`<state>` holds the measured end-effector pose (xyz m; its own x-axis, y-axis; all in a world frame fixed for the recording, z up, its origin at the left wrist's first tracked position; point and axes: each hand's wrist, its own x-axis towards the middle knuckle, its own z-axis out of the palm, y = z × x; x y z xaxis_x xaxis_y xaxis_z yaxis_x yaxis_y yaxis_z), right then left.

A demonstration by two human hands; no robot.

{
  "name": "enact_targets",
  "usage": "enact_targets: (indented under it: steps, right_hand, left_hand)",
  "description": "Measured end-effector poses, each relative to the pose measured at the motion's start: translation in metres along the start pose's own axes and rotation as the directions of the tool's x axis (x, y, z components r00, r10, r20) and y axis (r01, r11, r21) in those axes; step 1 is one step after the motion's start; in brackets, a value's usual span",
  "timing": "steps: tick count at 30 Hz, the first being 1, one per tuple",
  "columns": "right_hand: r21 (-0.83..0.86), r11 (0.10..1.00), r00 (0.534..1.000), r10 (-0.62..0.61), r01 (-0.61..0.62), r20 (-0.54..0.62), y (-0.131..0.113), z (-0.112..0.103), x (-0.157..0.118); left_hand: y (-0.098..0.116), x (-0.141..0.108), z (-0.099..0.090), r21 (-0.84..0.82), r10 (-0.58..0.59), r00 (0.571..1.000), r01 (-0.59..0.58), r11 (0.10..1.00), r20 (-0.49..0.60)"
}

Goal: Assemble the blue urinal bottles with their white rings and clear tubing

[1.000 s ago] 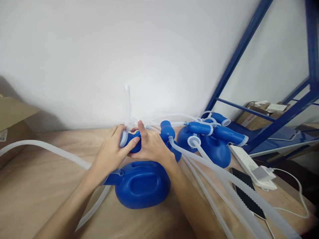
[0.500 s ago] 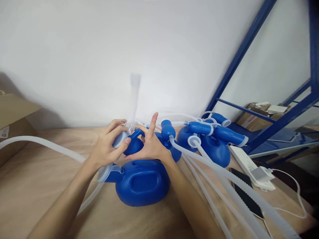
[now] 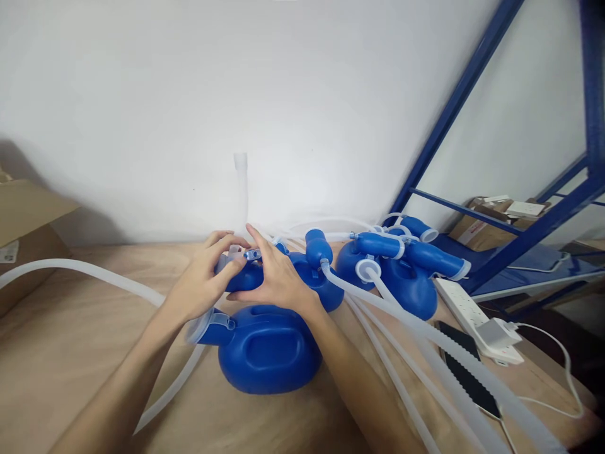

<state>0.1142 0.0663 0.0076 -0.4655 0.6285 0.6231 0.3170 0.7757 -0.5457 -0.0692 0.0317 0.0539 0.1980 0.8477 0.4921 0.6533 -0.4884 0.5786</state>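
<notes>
Both hands are around a blue urinal bottle (image 3: 244, 277) at the middle of the table. My left hand (image 3: 203, 274) grips its neck end, where a pale cap partly shows under the fingers. My right hand (image 3: 281, 274) cups its body, thumb below and fingers on top near a small clear clip (image 3: 253, 255). A translucent hose (image 3: 242, 189) rises behind the hands against the wall. Just nearer to me, another blue urinal bottle (image 3: 302, 353) lies on its side, its clear cap (image 3: 197, 329) pointing left beneath my left wrist.
Several more blue bottles (image 3: 409, 287) with pale hoses (image 3: 392, 306) lie to the right. A power strip (image 3: 467, 315) and a black phone (image 3: 467, 369) sit at the right edge. A cardboard box (image 3: 33, 221) stands left; a blue metal shelf (image 3: 510, 252) stands right.
My right index finger has come down from pointing up onto the bottle. The upright hose has shifted left and its top sits slightly lower. The held bottle has turned slightly.
</notes>
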Motion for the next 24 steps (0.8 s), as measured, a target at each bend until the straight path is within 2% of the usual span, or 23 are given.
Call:
enact_targets:
  steps: [3,6,9,13,16,19,24]
  right_hand:
    - [0.019,1.000,1.000,0.004,-0.003,-0.023,-0.002,0.002,0.000]
    - [0.139,0.989,0.998,0.051,-0.046,-0.039,-0.001,-0.003,0.001]
    - [0.251,0.964,0.996,0.088,-0.084,-0.003,-0.001,-0.009,0.002]
    - [0.297,0.952,0.995,0.093,-0.079,-0.034,0.000,-0.010,0.004]
    - [0.228,0.972,0.993,0.080,-0.059,-0.088,0.000,-0.005,0.005]
    - [0.090,0.995,0.990,0.043,-0.031,-0.131,-0.002,-0.002,0.004]
    - [-0.171,0.984,0.982,-0.085,0.056,-0.169,-0.005,-0.002,0.000]
  left_hand:
    - [0.001,0.000,0.008,0.034,-0.023,0.994,0.027,0.999,-0.104]
    - [0.000,0.002,0.011,0.022,0.007,0.995,-0.004,1.000,-0.100]
    - [0.002,0.003,0.011,0.009,-0.008,0.991,0.009,1.000,-0.133]
    - [0.007,0.001,0.009,0.014,-0.013,0.985,0.015,1.000,-0.170]
    - [0.009,0.000,0.009,0.023,-0.010,0.984,0.014,1.000,-0.180]
    - [0.009,-0.002,0.010,0.029,-0.006,0.985,0.011,1.000,-0.173]
    - [0.010,-0.005,0.013,0.049,0.100,0.978,-0.093,0.995,-0.181]
